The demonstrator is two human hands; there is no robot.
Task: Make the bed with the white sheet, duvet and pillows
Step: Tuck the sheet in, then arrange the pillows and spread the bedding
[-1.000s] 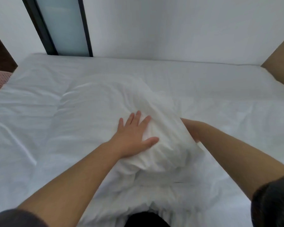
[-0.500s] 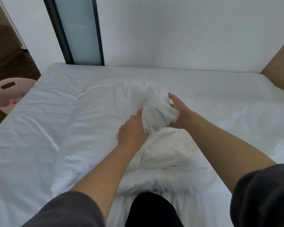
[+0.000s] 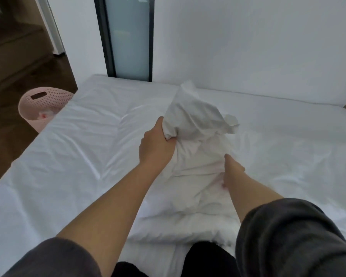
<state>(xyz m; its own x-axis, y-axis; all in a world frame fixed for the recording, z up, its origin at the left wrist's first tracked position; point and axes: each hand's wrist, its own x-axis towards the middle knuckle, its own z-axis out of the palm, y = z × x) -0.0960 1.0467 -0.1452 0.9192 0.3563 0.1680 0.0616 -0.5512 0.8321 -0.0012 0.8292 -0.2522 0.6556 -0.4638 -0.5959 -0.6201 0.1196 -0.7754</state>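
Obs: pillow (image 3: 198,136) bunched upright mid-bed on white sheet (image 3: 78,136); left hand (image 3: 156,144) curled tight round upper fold; right hand (image 3: 233,170) at lower edge, fingers buried, I cannot tell grip. I judge it light, soft, floppy: take by corners.

— What do you have of the bedding?
— I see a white sheet (image 3: 84,148) spread out flat, creased in long folds, running across the middle of the frame from the left edge to the right.
— And the pillow?
— One white pillow (image 3: 196,136) at centre, on the sheet. Its near end rests flat at lower centre. Its far end stands lifted and bunched, with a loose flap of its fabric sticking out to the right.
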